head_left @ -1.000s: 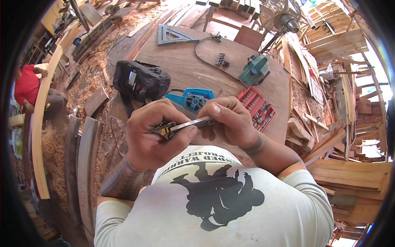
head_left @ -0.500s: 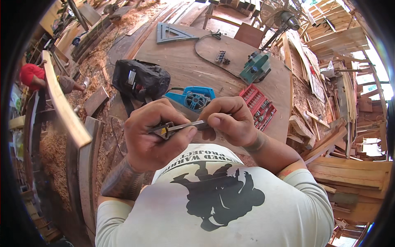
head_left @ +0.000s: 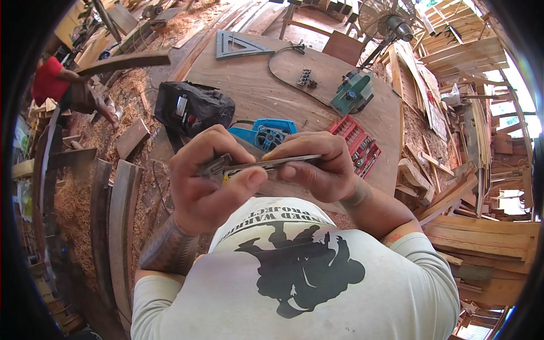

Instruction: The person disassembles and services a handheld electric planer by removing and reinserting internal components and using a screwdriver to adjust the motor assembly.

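Observation:
My left hand point(head_left: 207, 175) is closed around a small dark metal piece point(head_left: 215, 166) with a bit of yellow on it. A thin, flat metal strip point(head_left: 303, 159) runs across from it, pinched between the thumb and fingers of my right hand point(head_left: 320, 167). I see the strip nearly edge-on, so its exact kind does not show. Both hands are in front of my chest, above the near edge of the wooden table point(head_left: 266, 76). Just beyond them lies a blue power tool part point(head_left: 266, 134) with an open, finned housing.
On the table are a black bag point(head_left: 194, 107), a grey triangular square point(head_left: 241, 46), a green power planer point(head_left: 352, 93) and a red socket case point(head_left: 356, 144). A fan point(head_left: 391, 25) stands behind. At left, a person in red point(head_left: 48, 82) carries a curved board point(head_left: 124, 61).
My right hand has turned and slid along the strip, whose end now sticks out past its fingers. At left, the person has swung the board round toward the back.

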A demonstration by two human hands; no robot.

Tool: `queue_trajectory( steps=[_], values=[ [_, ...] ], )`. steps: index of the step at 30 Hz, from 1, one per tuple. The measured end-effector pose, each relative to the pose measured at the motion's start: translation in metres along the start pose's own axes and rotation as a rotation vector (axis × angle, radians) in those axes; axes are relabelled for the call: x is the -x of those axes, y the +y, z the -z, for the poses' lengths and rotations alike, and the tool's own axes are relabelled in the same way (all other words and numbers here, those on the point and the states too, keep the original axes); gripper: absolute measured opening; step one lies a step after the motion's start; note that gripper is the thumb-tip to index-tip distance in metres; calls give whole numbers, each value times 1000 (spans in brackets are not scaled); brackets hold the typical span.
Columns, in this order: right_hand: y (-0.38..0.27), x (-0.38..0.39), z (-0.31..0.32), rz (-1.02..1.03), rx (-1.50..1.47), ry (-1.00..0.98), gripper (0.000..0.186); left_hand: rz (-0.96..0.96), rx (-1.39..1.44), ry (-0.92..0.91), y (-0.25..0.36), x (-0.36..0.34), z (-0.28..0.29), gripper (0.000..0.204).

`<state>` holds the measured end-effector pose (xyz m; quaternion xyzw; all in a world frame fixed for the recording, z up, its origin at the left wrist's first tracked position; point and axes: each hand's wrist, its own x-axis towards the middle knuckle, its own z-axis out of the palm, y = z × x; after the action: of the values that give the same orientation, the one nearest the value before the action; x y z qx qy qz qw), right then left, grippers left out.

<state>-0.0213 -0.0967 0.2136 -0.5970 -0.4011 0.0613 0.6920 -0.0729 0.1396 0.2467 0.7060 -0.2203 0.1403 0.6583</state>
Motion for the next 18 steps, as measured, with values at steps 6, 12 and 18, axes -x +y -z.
queue_trajectory(
  steps=[6,12,18],
  values=[
    [-2,-3,2,35,88,-73,25,132,33,24,2,4,0,14],
    [1,-6,-2,117,76,-81,23,93,21,6,-6,5,2,13],
    [4,-5,-1,107,58,-90,24,129,69,-31,-6,6,3,13]
  ],
)
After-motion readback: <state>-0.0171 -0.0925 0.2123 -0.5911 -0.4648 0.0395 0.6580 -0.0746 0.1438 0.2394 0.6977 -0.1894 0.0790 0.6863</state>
